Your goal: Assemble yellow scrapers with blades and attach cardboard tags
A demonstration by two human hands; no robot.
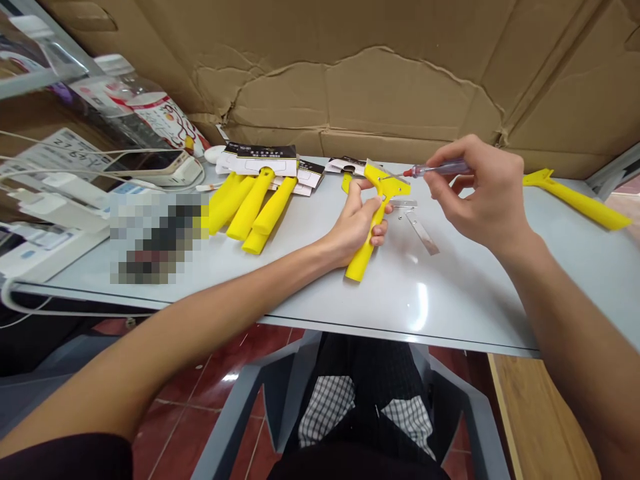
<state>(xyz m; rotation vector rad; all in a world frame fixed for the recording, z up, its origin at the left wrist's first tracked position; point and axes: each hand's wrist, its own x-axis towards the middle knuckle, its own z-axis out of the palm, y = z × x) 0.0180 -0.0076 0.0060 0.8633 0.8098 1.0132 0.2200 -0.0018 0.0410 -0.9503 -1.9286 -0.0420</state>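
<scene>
My left hand (353,223) is wrapped round the handle of a yellow plastic scraper (361,259), whose wide head points up and away from me. Between the fingers of my right hand (487,190) is a screwdriver (456,167) with a clear handle and a red collar. Its thin shaft reaches left, and the tip meets the scraper's head near a screw hole. Just right of the scraper, a flat metal blade (423,233) lies on the white table (320,293), with tiny screws (400,217) beside it.
Several yellow scrapers (249,208) with black-and-white header cards (257,160) lie left of my hands. Another yellow scraper (585,201) rests at the right. Farther left are a phone (145,160), cables and plastic bottles (155,110). Cardboard (320,73) stands along the back.
</scene>
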